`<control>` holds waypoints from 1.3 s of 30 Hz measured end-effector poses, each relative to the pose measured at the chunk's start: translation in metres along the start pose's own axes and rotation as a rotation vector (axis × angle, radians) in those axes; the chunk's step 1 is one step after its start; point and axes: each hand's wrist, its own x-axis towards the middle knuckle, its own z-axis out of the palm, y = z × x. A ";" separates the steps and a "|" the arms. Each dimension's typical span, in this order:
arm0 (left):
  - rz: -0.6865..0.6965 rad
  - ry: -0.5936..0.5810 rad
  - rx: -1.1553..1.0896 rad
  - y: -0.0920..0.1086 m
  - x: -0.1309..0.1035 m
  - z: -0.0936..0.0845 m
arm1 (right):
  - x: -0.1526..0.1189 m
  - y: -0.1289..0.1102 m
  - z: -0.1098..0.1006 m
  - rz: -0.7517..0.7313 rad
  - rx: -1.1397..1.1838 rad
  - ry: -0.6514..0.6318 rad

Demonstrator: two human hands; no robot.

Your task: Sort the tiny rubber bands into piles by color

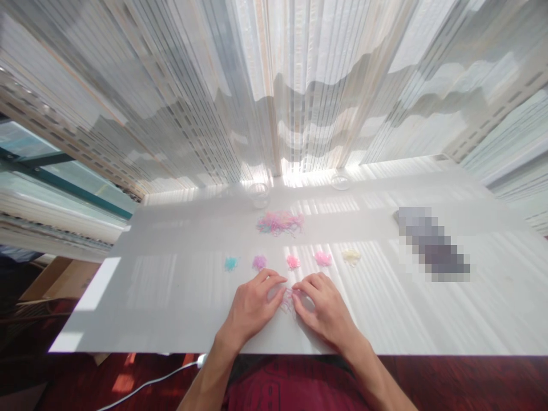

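Observation:
My left hand [252, 302] rests at the near middle of the white table [149, 308], fingers curved and the thumb and forefinger tips slightly apart. Opposite it, my right hand [323, 305] has thumb and forefinger drawn together; whatever lies between them is too small to make out. Both hands' fingertips meet the edges of a small pile of thin pinkish strands [287, 301], like little elastic bands. Beyond the fingers runs a row of small heaps: teal [231, 263], purple [259, 262], coral-red [293, 262], pink [323, 259] and pale yellow [351, 257].
Behind the row lies a larger mixed-colour heap of strands [280, 222]. Two clear round containers [259, 195] stand near the back edge. A blurred-out object [432, 242] is on the right. Striped curtains [274, 85] hang behind the table. A white cable [149, 382] trails below at left.

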 end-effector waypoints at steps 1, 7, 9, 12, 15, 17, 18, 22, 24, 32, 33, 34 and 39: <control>0.006 -0.021 0.013 0.000 -0.002 0.000 | 0.000 0.000 0.000 0.001 -0.016 -0.011; 0.006 -0.051 0.059 0.005 -0.001 0.005 | 0.000 0.001 0.002 -0.001 -0.032 -0.013; 0.008 -0.053 0.049 0.006 0.000 0.005 | 0.000 0.001 0.003 -0.005 -0.039 0.000; 0.014 -0.058 0.034 0.005 0.000 0.006 | 0.000 0.002 0.002 -0.008 -0.030 0.007; 0.025 -0.057 0.027 0.005 0.000 0.007 | 0.000 0.003 0.000 -0.011 0.002 -0.005; 0.026 -0.056 0.024 0.004 0.000 0.007 | 0.000 0.003 -0.001 -0.011 0.025 -0.007; 0.023 -0.055 0.021 0.005 -0.001 0.007 | -0.001 0.004 -0.001 -0.011 0.036 -0.004; 0.009 -0.061 -0.002 0.005 -0.001 0.006 | -0.002 0.005 -0.001 -0.003 0.079 0.013; 0.009 -0.054 -0.017 0.006 -0.002 0.006 | -0.002 0.004 -0.001 0.001 0.099 0.022; 0.027 -0.051 -0.089 0.007 0.000 0.007 | 0.000 0.001 -0.006 -0.004 0.205 0.042; 0.027 -0.053 -0.103 0.007 0.000 0.007 | 0.000 0.001 -0.007 -0.004 0.209 0.039; 0.029 -0.051 -0.118 0.007 0.001 0.008 | 0.000 0.001 -0.007 -0.005 0.214 0.038; 0.030 -0.022 -0.157 0.004 0.001 0.009 | -0.001 0.002 -0.005 0.023 0.220 0.057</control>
